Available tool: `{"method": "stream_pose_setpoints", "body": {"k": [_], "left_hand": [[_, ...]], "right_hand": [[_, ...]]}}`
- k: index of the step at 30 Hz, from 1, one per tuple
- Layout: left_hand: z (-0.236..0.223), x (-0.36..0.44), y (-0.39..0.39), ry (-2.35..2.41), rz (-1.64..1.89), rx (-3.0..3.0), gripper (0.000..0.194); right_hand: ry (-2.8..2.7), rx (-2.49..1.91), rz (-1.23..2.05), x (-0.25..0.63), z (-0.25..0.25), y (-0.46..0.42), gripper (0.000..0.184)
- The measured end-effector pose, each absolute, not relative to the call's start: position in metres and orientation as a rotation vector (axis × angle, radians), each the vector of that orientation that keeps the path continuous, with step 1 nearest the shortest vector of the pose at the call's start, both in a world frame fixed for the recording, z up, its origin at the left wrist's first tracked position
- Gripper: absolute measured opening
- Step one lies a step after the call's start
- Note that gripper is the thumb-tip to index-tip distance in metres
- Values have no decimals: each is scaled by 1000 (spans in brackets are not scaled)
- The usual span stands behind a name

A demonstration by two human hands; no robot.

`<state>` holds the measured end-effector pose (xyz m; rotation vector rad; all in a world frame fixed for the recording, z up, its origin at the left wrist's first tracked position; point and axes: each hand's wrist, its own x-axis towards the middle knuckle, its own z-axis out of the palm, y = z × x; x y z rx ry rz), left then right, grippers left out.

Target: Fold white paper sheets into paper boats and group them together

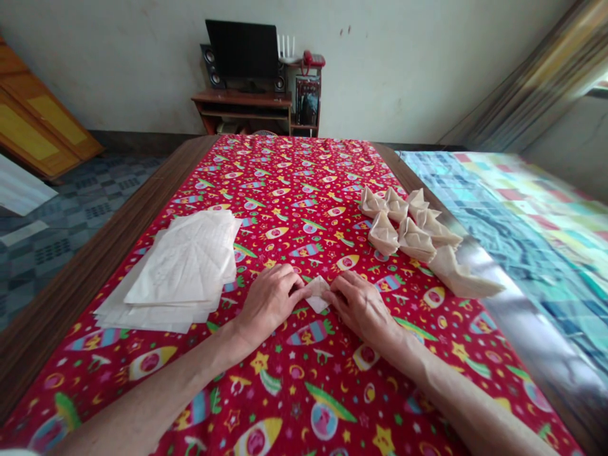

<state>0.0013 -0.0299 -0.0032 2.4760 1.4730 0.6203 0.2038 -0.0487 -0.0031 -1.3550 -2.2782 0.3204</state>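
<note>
Wooden table (90, 278) under red rocket-print cloth (304, 164). On cloth, left side: stack of paper sheets (180, 272), edges uneven. Right side: 6 paper boats (415, 239) in tight cluster, 1 longer folded piece (463, 278) touching them; exact folds hard to make out. Left hand (268, 304) and right hand (363, 310) both closed on small folded paper (317, 294), pinched between them on cloth. Fingers hide part of it; full shape cannot be told.
</note>
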Motion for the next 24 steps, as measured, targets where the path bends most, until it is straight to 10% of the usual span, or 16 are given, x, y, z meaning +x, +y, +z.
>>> {"method": "stream_pose_setpoints", "body": {"k": [24], "left_hand": [[1, 6, -7, 1289, 662, 2300, 18]], "right_hand": [[-2330, -1311, 123, 210, -5, -56, 24]]}}
